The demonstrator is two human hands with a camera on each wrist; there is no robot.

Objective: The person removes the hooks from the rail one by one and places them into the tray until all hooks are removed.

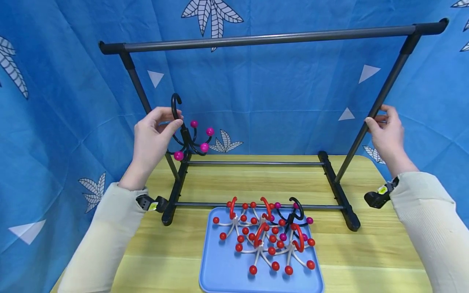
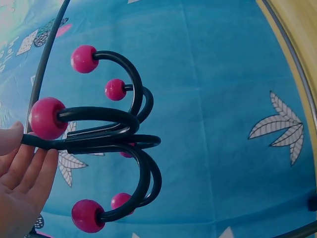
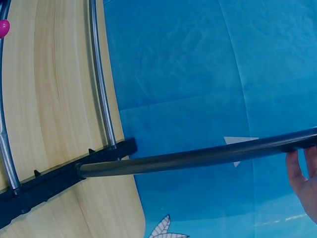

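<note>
My left hand [image 1: 149, 136] pinches a black rotating hook hanger [image 1: 186, 137] by its stem, between thumb and fingers. The hanger is upright beside the left post of a black garment rack [image 1: 264, 40], below the top bar. In the left wrist view, its curved arms end in pink balls [image 2: 87, 215]. On the other side, my right hand [image 1: 390, 132] grips the rack's right post [image 1: 387, 87], thumb in front and fingers behind. The right wrist view shows that post [image 3: 198, 158] running up from its black foot to the fingers [image 3: 295, 174].
In front of the rack, a blue tray [image 1: 220, 280] holds several white hangers with red hooks and red balls [image 1: 261, 244], plus a black one with pink balls [image 1: 291, 219]. All stand on a wooden table [image 1: 154, 260]. Blue patterned cloth [image 1: 278, 85] hangs behind.
</note>
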